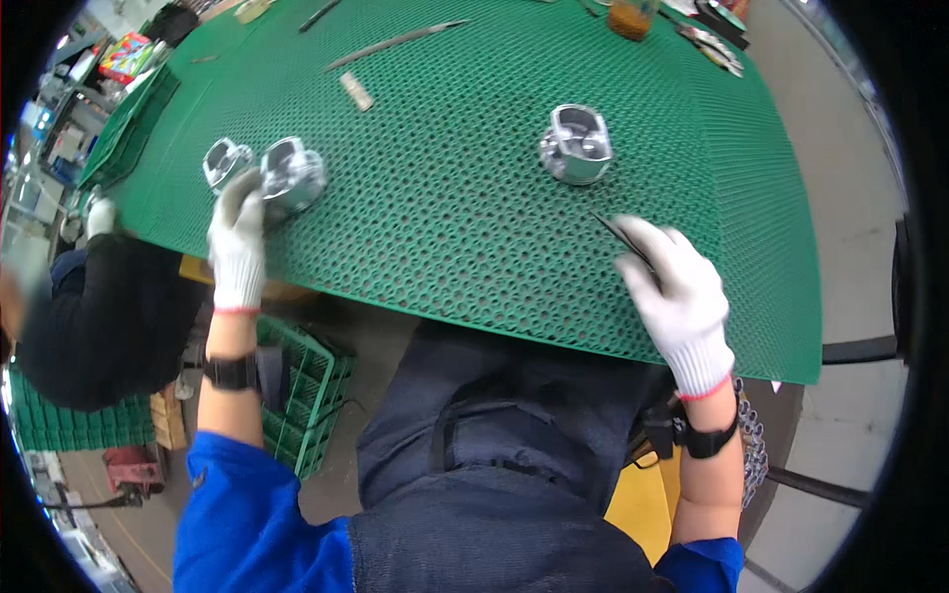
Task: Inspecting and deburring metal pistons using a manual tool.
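Observation:
My left hand (237, 227), in a white knit glove, is at the left of the table with its fingers against the left side of a silvery metal piston (294, 176). The fingers are slightly blurred, but they appear closed on its edge. Just beyond that hand sits a second piston (225, 163). A third piston (577, 145) stands by itself right of the middle, hollow side showing. My right hand (677, 287), also gloved, is nearer to me than this third piston and apart from it. Between its thumb and fingers is a thin, dark, pointed tool (623, 237).
The table has a green perforated mat (435, 227). Farther back lie a long thin file-like strip (395, 44), a small pale block (356, 91) and a jar (630, 18). Green crates (306, 395) stand below the left edge. A co-worker in dark clothing (109, 316) sits at left.

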`<state>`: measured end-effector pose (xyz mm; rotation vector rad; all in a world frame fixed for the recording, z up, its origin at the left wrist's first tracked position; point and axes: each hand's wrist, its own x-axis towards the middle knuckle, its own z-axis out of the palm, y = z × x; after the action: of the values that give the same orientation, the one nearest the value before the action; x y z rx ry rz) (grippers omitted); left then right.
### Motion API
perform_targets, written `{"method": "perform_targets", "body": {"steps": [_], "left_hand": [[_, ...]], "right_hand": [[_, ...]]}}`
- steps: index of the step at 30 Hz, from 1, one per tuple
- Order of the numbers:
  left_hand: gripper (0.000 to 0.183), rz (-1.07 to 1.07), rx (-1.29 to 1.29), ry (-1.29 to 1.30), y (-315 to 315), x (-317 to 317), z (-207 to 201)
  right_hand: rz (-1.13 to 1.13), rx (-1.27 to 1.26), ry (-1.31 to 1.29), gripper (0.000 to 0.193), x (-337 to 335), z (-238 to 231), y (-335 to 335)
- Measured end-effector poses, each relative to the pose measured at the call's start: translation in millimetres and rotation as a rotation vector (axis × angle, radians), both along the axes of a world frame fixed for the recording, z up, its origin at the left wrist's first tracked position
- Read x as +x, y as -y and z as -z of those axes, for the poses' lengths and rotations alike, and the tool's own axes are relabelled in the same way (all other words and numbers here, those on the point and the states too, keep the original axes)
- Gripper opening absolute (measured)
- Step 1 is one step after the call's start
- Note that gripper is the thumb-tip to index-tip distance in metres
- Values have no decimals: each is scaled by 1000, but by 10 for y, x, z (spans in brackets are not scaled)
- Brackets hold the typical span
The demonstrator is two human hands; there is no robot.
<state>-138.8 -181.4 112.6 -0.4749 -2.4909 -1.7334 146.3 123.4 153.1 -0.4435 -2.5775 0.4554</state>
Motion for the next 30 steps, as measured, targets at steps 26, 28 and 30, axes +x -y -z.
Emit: {"method": "perform_targets", "body": {"steps": [26, 28, 30], "left_hand": [[74, 1253, 1195, 1255, -820, 1580, 104], [74, 1158, 1052, 1184, -798, 1592, 51], [75, 1170, 1089, 1205, -811, 1604, 52]], "right_hand": [[-260, -656, 23, 33, 480, 172, 557], [-286, -566, -26, 32, 439, 187, 571], [-308, -436, 31, 29, 404, 185, 574]]}}
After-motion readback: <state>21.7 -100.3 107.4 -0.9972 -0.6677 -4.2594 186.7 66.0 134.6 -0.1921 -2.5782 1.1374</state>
